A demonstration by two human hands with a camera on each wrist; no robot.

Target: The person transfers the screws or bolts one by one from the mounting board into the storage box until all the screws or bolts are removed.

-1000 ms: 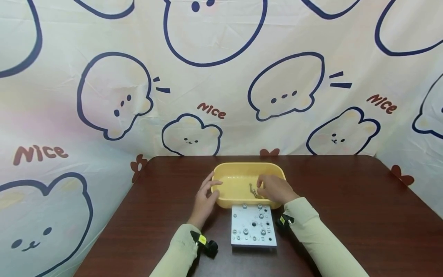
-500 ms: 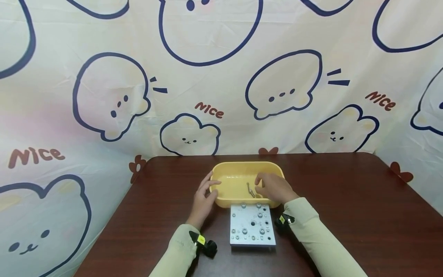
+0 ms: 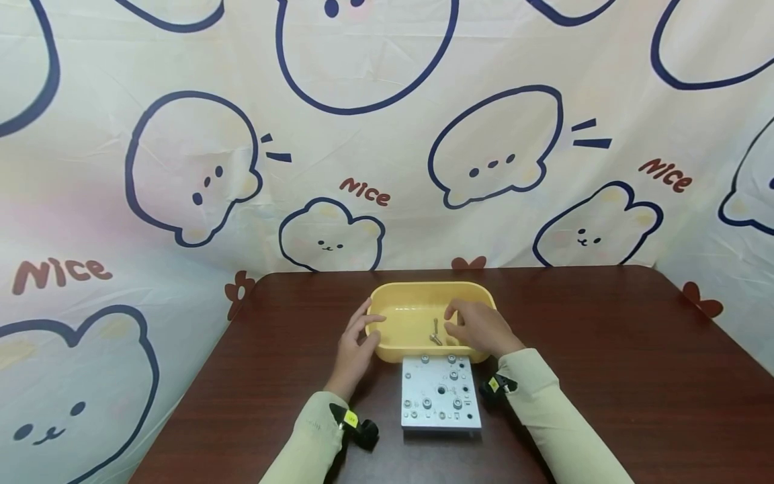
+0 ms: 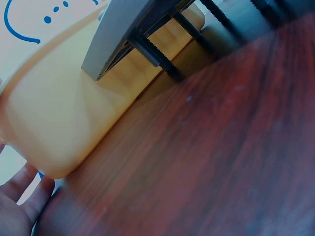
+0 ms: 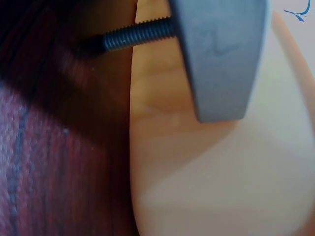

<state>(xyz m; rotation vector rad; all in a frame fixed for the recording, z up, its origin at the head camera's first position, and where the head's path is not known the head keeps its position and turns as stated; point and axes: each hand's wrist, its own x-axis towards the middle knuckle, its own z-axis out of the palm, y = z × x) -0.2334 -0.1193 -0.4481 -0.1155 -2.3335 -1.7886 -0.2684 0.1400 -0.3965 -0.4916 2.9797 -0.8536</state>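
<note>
A yellow tray (image 3: 402, 355) stands on the table. At its left rim my left hand (image 3: 355, 348) rests with loosely bent fingers, one reaching over the edge; in the left wrist view its fingertips (image 4: 43, 192) meet the tray's corner. My right hand (image 3: 480, 327) reaches over the right side into the tray, index finger and thumb curved with a gap between their tips. Its other fingers are hidden, so I cannot tell whether they hold anything. Several small metal bolts (image 3: 435, 333) lie just left of it. A silver metal plate (image 3: 440, 396) with bolt heads and holes sits before the tray.
Long threaded legs (image 4: 152, 53) carry the plate above the brown table (image 3: 302, 323), its near edge overlapping the tray's front wall in the wrist views. A patterned cloth (image 3: 411, 148) hangs behind the table. Each wrist bears a small black camera (image 3: 365, 434).
The bolts beside my right fingertips have shifted and lie in a different arrangement. My right hand has barely moved, and my left hand stays at the rim. The head view has shifted slightly.
</note>
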